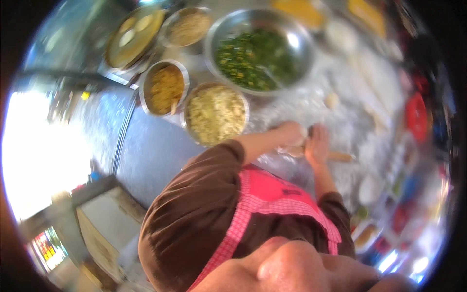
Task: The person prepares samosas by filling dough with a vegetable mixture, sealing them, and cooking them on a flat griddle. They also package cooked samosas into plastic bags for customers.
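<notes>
Flour covers the work surface (337, 127) in front of me. My right hand (316, 144) holds a wooden rolling pin (339, 156) under its palm, with the fingers stretched out past it. Close beside it, my left hand (290, 133) is bent, with something pale at its fingertips, perhaps dough. Blur hides whether it grips this. A pale, flat piece, likely dough (292, 150), lies by the pin's left end, below my left hand. Farther off sits a small round dough ball (331, 100).
A large metal bowl (308, 69) holds chopped greens. Metal bowls of pale shreds (217, 113), yellow filling (164, 89) and pale brown filling (188, 29) stand at left. A round pan (155, 31) carries several flat cakes. A red container (416, 116) lies at right.
</notes>
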Demonstrator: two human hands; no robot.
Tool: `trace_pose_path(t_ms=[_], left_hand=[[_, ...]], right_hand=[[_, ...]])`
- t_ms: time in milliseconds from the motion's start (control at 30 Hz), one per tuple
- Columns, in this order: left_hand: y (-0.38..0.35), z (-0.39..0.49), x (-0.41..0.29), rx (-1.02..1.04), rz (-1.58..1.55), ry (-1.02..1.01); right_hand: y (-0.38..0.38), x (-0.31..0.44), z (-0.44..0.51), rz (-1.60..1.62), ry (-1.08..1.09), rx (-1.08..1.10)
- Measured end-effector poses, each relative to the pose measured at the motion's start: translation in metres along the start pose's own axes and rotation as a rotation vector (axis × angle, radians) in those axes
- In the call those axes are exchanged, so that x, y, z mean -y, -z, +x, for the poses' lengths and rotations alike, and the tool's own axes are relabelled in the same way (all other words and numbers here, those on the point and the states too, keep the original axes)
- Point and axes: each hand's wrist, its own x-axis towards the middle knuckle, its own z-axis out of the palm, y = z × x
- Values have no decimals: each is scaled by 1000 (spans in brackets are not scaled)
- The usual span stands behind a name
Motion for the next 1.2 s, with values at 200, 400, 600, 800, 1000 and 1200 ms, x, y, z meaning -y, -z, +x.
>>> trace_pose_path(t_ms=[200, 400, 600, 800, 1000, 1200], left_hand=[[-38, -36, 25, 13, -482, 154], [22, -5, -14, 173, -71, 104], [-12, -49, 21, -199, -957, 471], [21, -4, -18, 146, -150, 272], [-47, -31, 55, -119, -830, 423], [26, 0, -7, 114, -64, 223]], right_hand=[[-17, -7, -59, 28, 44, 3], [-9, -6, -12, 110, -21, -58], [-14, -6, -89, 89, 22, 19], [-9, -6, 11, 117, -16, -115], [-14, -4, -72, 109, 42, 28], [-15, -3, 22, 94, -18, -95]])
